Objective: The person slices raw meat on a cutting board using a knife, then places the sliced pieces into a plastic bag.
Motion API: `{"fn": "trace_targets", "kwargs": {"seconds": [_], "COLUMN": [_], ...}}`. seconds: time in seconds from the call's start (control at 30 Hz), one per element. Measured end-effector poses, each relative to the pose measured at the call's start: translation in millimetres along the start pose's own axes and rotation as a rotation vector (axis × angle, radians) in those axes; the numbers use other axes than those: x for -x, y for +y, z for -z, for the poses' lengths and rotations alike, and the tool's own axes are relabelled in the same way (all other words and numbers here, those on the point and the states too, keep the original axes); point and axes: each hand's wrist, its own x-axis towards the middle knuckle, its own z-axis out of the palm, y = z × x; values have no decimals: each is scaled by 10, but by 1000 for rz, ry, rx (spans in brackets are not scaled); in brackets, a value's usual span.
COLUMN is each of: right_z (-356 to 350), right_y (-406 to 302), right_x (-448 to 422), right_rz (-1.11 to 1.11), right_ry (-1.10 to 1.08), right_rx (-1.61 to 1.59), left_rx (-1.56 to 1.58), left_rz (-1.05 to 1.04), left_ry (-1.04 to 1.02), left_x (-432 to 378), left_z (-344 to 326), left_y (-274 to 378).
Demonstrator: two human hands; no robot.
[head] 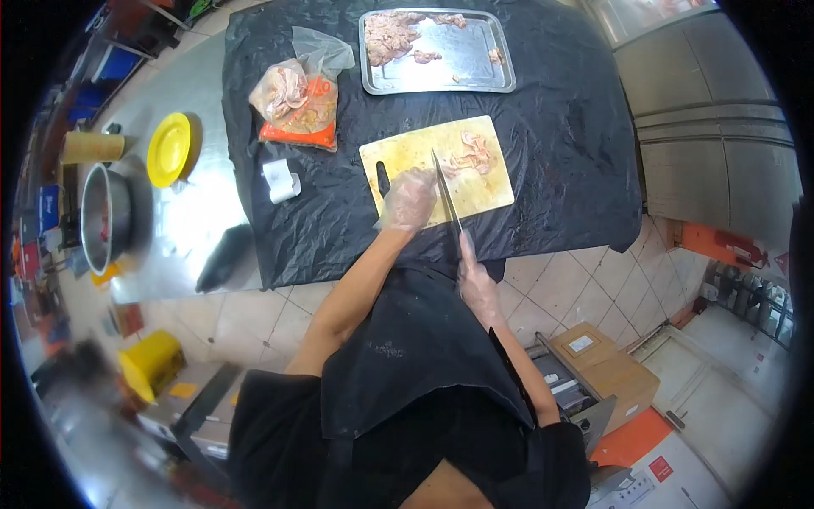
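Under a clear plastic glove, my left hand point(410, 198) rests curled on the yellowed cutting board point(407, 149), just left of the blade. Its fingers hold down a piece of raw meat point(449, 172), mostly hidden by the hand and knife. My right hand point(478, 286), also gloved, grips a long kitchen knife point(449, 197) by its handle at the board's near edge. The blade points away from me across the board, its tip beside my left fingers. Thin pale strips of raw meat point(474, 153) lie right of the blade.
Beyond the board, a metal tray point(470, 60) holds raw meat pieces point(389, 39). Bagged meat point(305, 108) and a white paper roll point(280, 181) lie left on the black plastic cover point(566, 159). Farther left are a yellow plate point(169, 150) and a metal bowl point(121, 219). Steel cabinets point(687, 153) stand right.
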Motion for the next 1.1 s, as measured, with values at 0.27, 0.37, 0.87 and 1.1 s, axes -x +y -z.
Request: {"fn": "trace_targets", "kwargs": {"seconds": [0.27,0.37,0.87,1.1], "right_z": [123,140,103,57], "right_y": [-450,-416,247,251], "right_x": [-960,-1010,-778,-489], "right_rz": [2,45,75,13], "right_ry": [28,59,312,269], "right_rx": [-56,0,74,91], "left_rx": [-82,-73,173,64], "left_rz": [-49,5,108,12], "left_ry": [-60,-51,-61,-164], "left_x": [-20,7,-242,-407], "left_z": [40,38,201,-109], "left_y": [44,21,545,439]}}
